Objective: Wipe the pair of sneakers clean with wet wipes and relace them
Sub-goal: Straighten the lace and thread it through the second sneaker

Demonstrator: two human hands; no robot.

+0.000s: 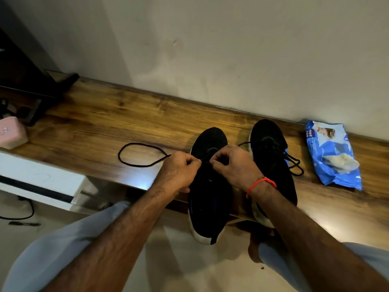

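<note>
Relacing: the left shoe is in hand; the right shoe beside it already carries a tied lace.
Left hand: fingers curled, pinching the lace at the near eyelets.
Right hand: likewise curled, pinching the lace across the tongue.
Lace: its slack loops out to the left on the bench.
Shoes: both on the bench, toes to the wall, heels overhanging the near edge.
Wipes: pack lies to the right, opened.
Advice: in my judgement, even both ends before crossing, draw each row snug, and keep the loop from snagging.
</note>
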